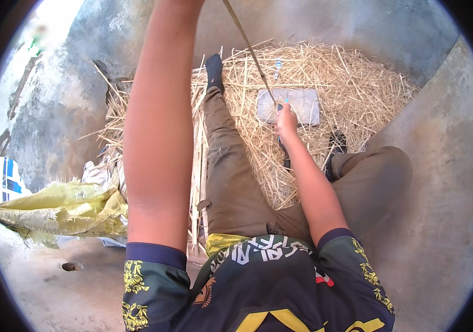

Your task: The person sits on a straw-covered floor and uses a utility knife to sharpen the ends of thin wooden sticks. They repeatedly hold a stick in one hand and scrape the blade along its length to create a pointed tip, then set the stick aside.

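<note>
My left forearm (159,122) stretches up past the top edge, so my left hand is out of view. A long, thin bamboo strip (246,40) slants down from the top edge to my right hand (286,122). The fingers of that hand are closed where the strip's lower end meets it. Dark parts of a tool (286,157), which looks like a knife handle, show below the hand; its blade cannot be made out. Just beyond the fist, a small light-blue bit shows over a flat grey block (308,105), which lies on the shavings.
A wide heap of straw-coloured shavings (358,83) spreads around the block, between my legs and beyond. My left leg (225,160) is stretched out; my right knee (386,166) is bent. Concrete walls (441,110) close in. A yellowish sack (65,207) lies at left.
</note>
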The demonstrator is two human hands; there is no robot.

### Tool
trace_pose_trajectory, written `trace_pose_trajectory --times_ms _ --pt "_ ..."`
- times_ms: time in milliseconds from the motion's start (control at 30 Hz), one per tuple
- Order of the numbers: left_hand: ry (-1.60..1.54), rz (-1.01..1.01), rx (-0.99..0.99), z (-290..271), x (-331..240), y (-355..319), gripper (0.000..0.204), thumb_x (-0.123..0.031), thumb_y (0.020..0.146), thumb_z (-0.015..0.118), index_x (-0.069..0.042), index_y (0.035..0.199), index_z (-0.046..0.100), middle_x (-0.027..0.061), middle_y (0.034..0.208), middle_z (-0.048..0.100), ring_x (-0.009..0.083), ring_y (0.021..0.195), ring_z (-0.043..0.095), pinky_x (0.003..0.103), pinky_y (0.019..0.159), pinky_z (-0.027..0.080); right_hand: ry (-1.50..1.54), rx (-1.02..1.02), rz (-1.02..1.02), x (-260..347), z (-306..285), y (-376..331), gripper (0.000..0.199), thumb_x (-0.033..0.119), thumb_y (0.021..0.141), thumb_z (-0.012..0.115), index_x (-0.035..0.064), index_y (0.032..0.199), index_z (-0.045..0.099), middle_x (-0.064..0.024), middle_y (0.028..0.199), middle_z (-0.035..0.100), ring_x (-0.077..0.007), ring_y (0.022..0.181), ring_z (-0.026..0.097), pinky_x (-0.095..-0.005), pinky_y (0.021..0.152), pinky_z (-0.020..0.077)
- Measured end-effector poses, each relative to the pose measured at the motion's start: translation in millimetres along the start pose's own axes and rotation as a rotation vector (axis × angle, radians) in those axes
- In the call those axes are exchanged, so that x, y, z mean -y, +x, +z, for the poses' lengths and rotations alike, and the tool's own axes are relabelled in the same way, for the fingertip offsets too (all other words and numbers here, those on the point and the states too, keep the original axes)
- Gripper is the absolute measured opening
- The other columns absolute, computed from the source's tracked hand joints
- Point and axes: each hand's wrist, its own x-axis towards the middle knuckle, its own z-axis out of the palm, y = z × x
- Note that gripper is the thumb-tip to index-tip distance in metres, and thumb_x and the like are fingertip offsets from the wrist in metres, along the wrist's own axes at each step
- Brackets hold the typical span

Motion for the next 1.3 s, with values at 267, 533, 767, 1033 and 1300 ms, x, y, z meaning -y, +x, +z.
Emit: trace_pose_trajectory --times_ms 267,533,767,1033,1300 --pt "-0.093 -0.033 0.114 -0.9 -12.6 -8.7 0.055 -0.052 0.108 0.033 -0.022 0.062 0.028 -0.0082 0.052 0.021 0.0094 0.045 0.019 0.027 0.042 0.014 -0.129 0.226 -0.634 82.1 30.5 -46.5 0.047 0.046 0.106 0.040 0.0094 0.079 0.049 0.0013 0.054 0.040 -0.0101 0.040 0.035 -0.0296 0.039 0.0286" --pt "-0.247 -0.128 0.197 0.1 -13.3 -16.6 0.061 -0.064 0.104 0.028 -0.022 0.060 0.025 -0.0063 0.051 0.020 0.0116 0.046 0.020 0.029 0.046 0.017 -0.242 0.123 -0.492 58.3 20.2 -40.2 0.043 0.039 0.107 0.042 0.0082 0.080 0.052 -0.0005 0.059 0.048 -0.0112 0.049 0.043 -0.0279 0.046 0.0369" --pt "-0.026 -0.138 -0.018 -19.2 -22.8 0.0 0.064 -0.071 0.101 0.027 -0.023 0.059 0.022 -0.0055 0.052 0.018 0.0127 0.045 0.021 0.030 0.047 0.017 -0.608 -0.032 -0.220 29.5 -21.7 -39.4 0.049 0.044 0.097 0.058 -0.0029 0.102 0.070 -0.0197 0.084 0.071 -0.0316 0.077 0.069 -0.0430 0.073 0.0536" --pt "-0.079 -0.142 0.081 -18.5 -11.3 5.4 0.063 -0.071 0.101 0.027 -0.023 0.060 0.022 -0.0070 0.051 0.018 0.0112 0.042 0.018 0.030 0.044 0.014 -0.865 -0.042 0.300 -104.0 -75.2 -7.7 0.044 0.034 0.085 0.076 -0.0025 0.109 0.072 -0.0244 0.111 0.072 -0.0368 0.102 0.071 -0.0437 0.089 0.0560" --pt "-0.140 -0.171 0.021 -10.7 -15.2 -3.4 0.063 -0.070 0.101 0.027 -0.023 0.060 0.024 -0.0075 0.051 0.018 0.0106 0.042 0.017 0.030 0.042 0.012 -1.102 -0.043 0.171 -83.8 -70.4 -33.3 0.047 0.042 0.077 0.077 0.0056 0.106 0.073 -0.0182 0.110 0.073 -0.0339 0.105 0.071 -0.0433 0.090 0.0551"
